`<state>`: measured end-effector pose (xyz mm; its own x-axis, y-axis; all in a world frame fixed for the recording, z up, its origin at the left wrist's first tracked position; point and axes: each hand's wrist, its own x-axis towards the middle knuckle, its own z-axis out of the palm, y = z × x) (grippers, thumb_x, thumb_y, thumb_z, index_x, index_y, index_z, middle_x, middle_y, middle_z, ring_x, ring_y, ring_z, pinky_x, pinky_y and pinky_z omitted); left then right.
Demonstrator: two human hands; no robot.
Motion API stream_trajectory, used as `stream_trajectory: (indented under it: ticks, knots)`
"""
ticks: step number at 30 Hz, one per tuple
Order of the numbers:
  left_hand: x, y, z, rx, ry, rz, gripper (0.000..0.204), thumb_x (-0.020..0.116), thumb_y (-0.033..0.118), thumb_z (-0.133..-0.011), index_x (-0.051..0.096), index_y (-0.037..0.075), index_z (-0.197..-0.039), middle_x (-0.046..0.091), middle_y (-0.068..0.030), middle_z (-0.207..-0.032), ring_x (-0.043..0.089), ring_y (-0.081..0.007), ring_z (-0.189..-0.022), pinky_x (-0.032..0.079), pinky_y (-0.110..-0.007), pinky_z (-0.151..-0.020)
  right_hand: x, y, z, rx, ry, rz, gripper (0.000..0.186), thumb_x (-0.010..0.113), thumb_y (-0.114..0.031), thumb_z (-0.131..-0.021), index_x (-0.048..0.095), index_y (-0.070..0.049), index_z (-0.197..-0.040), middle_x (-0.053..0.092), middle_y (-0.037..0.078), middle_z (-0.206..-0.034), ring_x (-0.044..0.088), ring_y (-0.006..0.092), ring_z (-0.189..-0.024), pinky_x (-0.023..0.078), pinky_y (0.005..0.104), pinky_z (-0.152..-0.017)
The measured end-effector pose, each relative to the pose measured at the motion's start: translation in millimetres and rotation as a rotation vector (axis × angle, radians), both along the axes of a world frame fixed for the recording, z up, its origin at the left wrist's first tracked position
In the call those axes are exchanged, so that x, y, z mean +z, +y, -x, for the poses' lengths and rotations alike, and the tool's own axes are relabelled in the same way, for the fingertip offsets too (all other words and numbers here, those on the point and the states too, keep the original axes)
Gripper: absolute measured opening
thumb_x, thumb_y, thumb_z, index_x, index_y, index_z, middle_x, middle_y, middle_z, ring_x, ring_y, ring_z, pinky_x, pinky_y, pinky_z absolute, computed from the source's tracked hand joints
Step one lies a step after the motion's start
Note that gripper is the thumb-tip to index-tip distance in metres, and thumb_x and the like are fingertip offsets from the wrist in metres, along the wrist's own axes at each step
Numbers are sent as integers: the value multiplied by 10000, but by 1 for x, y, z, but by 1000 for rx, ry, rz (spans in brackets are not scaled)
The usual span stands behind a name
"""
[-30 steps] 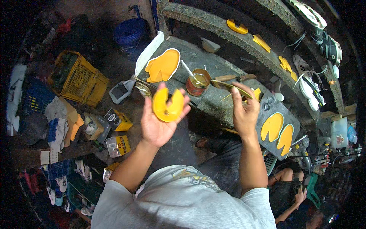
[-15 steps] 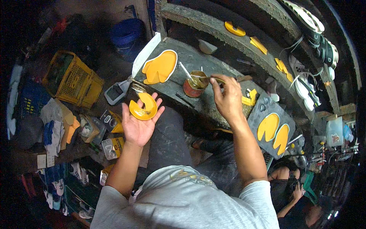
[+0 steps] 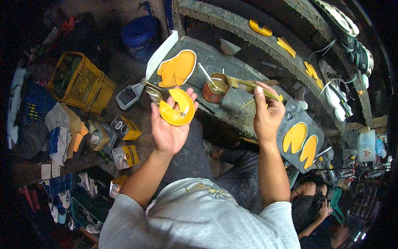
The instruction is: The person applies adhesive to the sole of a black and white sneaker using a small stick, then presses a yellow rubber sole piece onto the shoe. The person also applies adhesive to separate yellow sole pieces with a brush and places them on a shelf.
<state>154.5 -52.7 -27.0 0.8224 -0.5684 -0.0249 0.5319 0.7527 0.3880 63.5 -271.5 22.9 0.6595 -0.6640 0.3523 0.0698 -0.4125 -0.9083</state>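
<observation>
My left hand is palm up, fingers loosely spread, bearing a yellow C-shaped piece with a wet sheen. My right hand pinches a flat, yellowish, glue-smeared spreader between thumb and fingers. The spreader's far end is at the rim of an open reddish can with thick amber liquid inside. A white stick leans in that can. Yellow sole-shaped cutouts with a white edge lie on the bench, left of the can.
A dark board holding two notched yellow soles sits at right. More yellow pieces lie on the wooden ledge, with shoes beyond. A yellow crate and blue bucket stand left. Another person is at lower right.
My right hand has moved right, drawing the spreader back so more of it shows above the can. My left hand has moved right and up with the C-shaped piece, closer to the bench.
</observation>
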Motion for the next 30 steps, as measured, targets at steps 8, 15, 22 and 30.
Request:
stream_trajectory:
  ticks: [8, 15, 22, 30]
  knots:
    - [21, -18, 18, -78, -65, -5, 833, 273, 645, -1044, 191, 20, -1589, 349, -243, -1582, 389, -331, -1455, 332, -461, -1197, 19, 44, 27, 207, -47, 110, 205, 687, -98, -973, 710, 29, -1133, 669, 46, -892, 563, 101, -809, 446, 245, -729]
    - [38, -20, 23, -99, -38, 0, 839, 277, 650, -1040, 231, 9, -1577, 332, -280, -1583, 339, -385, -1482, 284, -494, -1227, 16, 40, 28, 267, -24, 261, 162, 698, -94, -949, 726, -9, -1084, 696, 95, -923, 598, 197, -806, 468, 311, -757]
    - [42, -17, 22, -156, -43, -1, 845, 265, 652, -1041, 193, 12, -1589, 332, -269, -1585, 352, -360, -1476, 272, -484, -1234, 17, 33, 32, 255, -15, 211, 156, 712, -139, -930, 737, -52, -1057, 735, 88, -982, 637, 259, -862, 458, 365, -799]
    - [41, -18, 24, -176, -54, -11, 847, 263, 654, -1040, 194, 12, -1588, 329, -275, -1584, 355, -361, -1474, 268, -481, -1235, 20, 27, 36, 372, -38, 265, 148, 712, -127, -923, 735, -70, -1059, 732, 76, -979, 635, 261, -892, 452, 378, -839]
